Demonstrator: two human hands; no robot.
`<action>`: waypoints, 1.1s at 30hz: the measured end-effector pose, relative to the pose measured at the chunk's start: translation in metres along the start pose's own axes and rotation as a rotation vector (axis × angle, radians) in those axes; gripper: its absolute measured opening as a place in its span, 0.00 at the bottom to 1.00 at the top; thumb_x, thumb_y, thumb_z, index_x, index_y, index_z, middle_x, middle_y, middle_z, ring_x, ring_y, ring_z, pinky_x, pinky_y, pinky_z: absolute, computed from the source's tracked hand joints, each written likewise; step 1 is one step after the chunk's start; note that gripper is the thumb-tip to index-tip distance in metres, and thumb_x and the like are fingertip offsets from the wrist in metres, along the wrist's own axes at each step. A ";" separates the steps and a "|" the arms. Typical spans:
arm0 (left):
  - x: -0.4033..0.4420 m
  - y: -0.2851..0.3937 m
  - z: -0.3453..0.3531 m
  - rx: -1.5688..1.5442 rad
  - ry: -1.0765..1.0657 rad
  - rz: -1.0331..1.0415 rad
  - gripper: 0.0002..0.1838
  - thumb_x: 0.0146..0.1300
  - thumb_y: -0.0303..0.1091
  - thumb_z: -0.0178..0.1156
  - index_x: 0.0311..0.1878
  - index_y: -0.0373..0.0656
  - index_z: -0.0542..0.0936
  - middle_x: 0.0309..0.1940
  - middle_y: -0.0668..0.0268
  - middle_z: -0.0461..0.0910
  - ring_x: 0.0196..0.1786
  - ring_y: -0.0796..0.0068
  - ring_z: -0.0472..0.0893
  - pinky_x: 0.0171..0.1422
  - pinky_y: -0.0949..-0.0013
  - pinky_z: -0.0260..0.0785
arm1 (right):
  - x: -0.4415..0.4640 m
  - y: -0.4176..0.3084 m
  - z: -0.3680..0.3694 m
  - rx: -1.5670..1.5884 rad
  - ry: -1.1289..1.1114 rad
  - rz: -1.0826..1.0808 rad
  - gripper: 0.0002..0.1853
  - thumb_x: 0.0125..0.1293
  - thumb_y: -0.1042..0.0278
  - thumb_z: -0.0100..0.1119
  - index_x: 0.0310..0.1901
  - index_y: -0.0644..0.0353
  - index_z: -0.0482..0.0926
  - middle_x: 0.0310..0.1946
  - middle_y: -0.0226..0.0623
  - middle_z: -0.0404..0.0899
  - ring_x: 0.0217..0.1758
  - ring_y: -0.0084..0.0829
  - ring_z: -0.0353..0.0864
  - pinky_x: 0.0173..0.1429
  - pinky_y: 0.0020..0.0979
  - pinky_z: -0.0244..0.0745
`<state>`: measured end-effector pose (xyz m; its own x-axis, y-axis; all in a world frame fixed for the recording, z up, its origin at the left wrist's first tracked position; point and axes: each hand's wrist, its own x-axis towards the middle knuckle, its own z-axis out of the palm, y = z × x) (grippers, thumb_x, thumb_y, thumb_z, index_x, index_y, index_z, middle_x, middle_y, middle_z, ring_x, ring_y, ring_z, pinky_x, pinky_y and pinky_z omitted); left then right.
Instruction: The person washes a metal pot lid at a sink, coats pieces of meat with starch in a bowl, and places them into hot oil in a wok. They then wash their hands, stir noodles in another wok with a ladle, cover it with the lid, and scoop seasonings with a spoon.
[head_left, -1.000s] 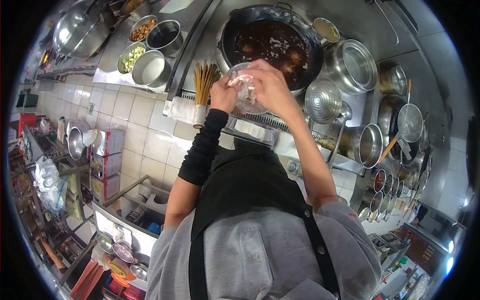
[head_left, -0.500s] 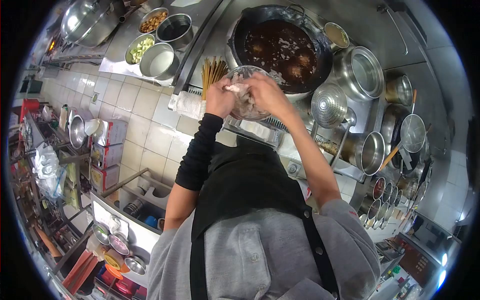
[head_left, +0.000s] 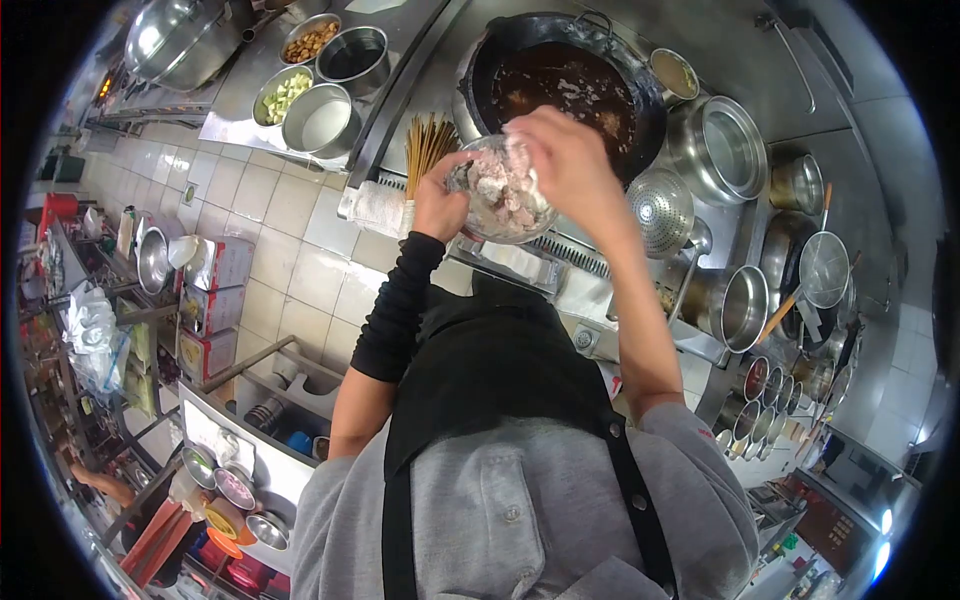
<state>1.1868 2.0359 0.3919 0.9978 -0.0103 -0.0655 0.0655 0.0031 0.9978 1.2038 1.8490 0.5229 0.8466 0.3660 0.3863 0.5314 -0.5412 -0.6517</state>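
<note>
My left hand [head_left: 440,203] grips the left rim of a round bowl [head_left: 512,238], its thumb over the edge. Raw meat pieces [head_left: 497,190] with a pale, floury coating lie in the bowl. Over the bowl's right side is my right hand [head_left: 572,165], closed and slightly blurred, with a whitish piece of coated meat [head_left: 519,158] at its fingertips. Just beyond stands a large dark wok [head_left: 652,125] of brown oil [head_left: 545,68], with pale bits floating in it. My right hand hides part of the wok's near edge.
Bamboo sticks [head_left: 428,145] stand left of the bowl. On the right are a perforated skimmer [head_left: 660,212], a ladle [head_left: 700,238] and steel pots [head_left: 742,308]. Several metal containers, one with cut green vegetables [head_left: 287,95], sit at upper left. A folded cloth [head_left: 377,203] lies on the counter edge.
My right hand has risen from inside the bowl and moved right toward the wok, bringing up a piece of coated meat. My left hand has shifted onto the bowl's rim.
</note>
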 end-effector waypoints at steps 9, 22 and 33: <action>-0.027 -0.019 -0.061 0.215 0.190 0.006 0.29 0.46 0.14 0.50 0.54 0.39 0.82 0.51 0.57 0.85 0.58 0.63 0.82 0.67 0.66 0.68 | 0.015 0.088 0.007 -0.112 -0.171 0.063 0.09 0.65 0.81 0.52 0.40 0.64 0.83 0.38 0.46 0.80 0.47 0.50 0.80 0.53 0.43 0.74; -0.038 0.034 -0.064 0.038 0.106 0.089 0.39 0.45 0.12 0.46 0.67 0.39 0.76 0.66 0.56 0.75 0.69 0.65 0.73 0.73 0.68 0.63 | -0.002 -0.028 0.074 -0.179 -0.368 0.024 0.28 0.61 0.82 0.56 0.65 0.64 0.70 0.61 0.59 0.73 0.58 0.61 0.77 0.63 0.47 0.74; -0.011 0.029 -0.031 -0.162 0.005 -0.015 0.41 0.47 0.11 0.45 0.70 0.41 0.73 0.62 0.58 0.78 0.61 0.70 0.78 0.63 0.68 0.73 | 0.010 0.002 0.054 -0.025 -0.219 0.333 0.16 0.57 0.72 0.66 0.48 0.62 0.81 0.47 0.51 0.79 0.54 0.51 0.79 0.55 0.43 0.76</action>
<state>1.1785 2.0673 0.4217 0.9967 -0.0063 -0.0806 0.0805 0.1642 0.9831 1.2114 1.8923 0.4899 0.9478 0.3187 0.0064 0.2316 -0.6747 -0.7008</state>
